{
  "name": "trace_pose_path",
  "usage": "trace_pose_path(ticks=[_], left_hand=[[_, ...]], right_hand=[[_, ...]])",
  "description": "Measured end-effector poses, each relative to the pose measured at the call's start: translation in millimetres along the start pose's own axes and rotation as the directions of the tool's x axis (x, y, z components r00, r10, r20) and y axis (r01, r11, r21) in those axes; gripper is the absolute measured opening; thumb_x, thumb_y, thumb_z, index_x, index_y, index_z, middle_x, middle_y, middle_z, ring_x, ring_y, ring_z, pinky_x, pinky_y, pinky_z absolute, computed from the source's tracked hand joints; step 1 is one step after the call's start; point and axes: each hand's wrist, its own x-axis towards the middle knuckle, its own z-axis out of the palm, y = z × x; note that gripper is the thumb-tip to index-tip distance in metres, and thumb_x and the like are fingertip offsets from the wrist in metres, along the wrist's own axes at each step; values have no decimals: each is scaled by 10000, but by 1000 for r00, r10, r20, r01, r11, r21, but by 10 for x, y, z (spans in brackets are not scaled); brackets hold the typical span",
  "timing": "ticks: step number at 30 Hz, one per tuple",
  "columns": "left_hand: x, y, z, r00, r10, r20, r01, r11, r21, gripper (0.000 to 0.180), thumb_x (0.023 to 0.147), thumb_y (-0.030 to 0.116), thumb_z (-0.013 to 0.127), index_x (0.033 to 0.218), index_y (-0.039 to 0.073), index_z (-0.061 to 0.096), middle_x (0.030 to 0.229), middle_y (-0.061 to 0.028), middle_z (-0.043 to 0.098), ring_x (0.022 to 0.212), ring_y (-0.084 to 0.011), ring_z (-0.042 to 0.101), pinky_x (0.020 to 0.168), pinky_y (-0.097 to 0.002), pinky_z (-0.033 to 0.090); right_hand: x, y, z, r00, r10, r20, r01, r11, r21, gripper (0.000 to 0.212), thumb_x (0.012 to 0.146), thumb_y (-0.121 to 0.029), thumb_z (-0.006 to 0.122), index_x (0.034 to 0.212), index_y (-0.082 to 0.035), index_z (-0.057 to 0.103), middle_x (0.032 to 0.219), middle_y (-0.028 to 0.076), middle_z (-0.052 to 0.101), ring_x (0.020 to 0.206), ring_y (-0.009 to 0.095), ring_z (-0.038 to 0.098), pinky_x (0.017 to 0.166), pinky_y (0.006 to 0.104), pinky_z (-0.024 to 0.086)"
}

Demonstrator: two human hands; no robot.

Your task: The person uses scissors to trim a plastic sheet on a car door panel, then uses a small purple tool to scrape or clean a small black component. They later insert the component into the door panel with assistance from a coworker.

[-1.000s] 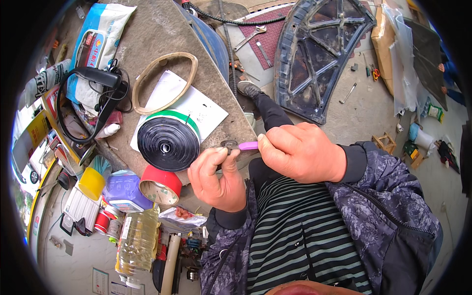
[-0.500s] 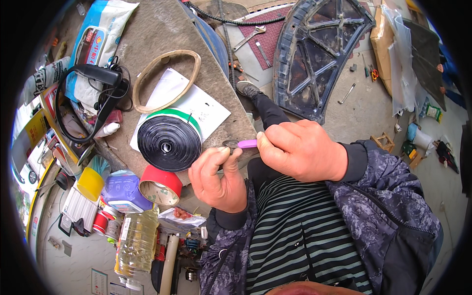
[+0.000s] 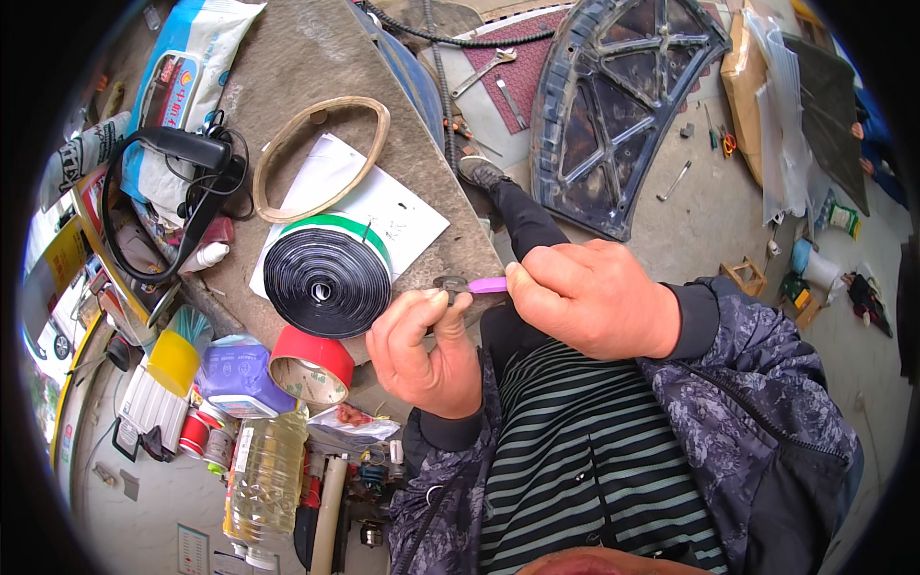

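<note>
Over the table corner, my left hand (image 3: 422, 350) is closed, thumb and fingertips pinching a small dark ring-shaped piece (image 3: 450, 284). My right hand (image 3: 594, 297) is a closed fist around a flat purple strip or handle (image 3: 488, 286). The strip's exposed end meets the dark piece; I cannot tell whether they are joined. Left of my hands lies a coiled roll of black strip (image 3: 324, 285) with a green and white edge. Beneath and behind it are white paper sheets (image 3: 407, 218) with handwriting, partly under an oval tan ring (image 3: 381, 134).
Red tape (image 3: 321, 359), a purple wipes pack (image 3: 244, 369) and a yellow-oil bottle (image 3: 264, 474) crowd the left. A black headset (image 3: 187, 144) lies near a blue-white bag (image 3: 196, 57). On the floor are a black ribbed panel (image 3: 623, 105), an adjustable wrench (image 3: 489, 69) and a wooden stool (image 3: 743, 275).
The purple strip and my right hand have shifted very slightly right. My left hand keeps its pinch, almost unmoved. The table items appear slightly shifted left with the view.
</note>
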Motion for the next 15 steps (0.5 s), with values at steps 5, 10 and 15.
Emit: trace_pose_path(ticks=[5, 10, 15], left_hand=[[-1, 1, -7, 1000, 1, 8, -1, 1000, 6, 362, 803, 51, 983, 1087, 112, 768, 1045, -50, 772, 952, -234, 707, 825, -353, 564], [-1, -5, 3, 1000, 4, 5, -4, 1000, -4, 359, 808, 53, 980, 1090, 114, 767, 1045, -51, 772, 952, -235, 707, 825, -358, 563], [2, -2, 0, 1000, 9, 10, -9, 1000, 4, 359, 813, 56, 979, 1095, 115, 765, 1044, -50, 771, 952, -234, 707, 824, -358, 562]], right_hand=[[32, -28, -24, 999, 35, 26, -35, 999, -13, 247, 866, -176, 713, 1077, -74, 636, 881, 41, 561, 697, 196, 676, 564, 356, 545], [60, -10, -70, 998, 11, 59, -11, 1000, 3, 300, 867, -125, 748, 1138, -15, 679, 877, 33, 562, 706, 178, 675, 552, 331, 537], [78, -7, -67, 998, 8, 58, -8, 1000, -2, 301, 863, -132, 745, 1133, -16, 679, 874, 31, 557, 704, 178, 673, 550, 331, 535]])
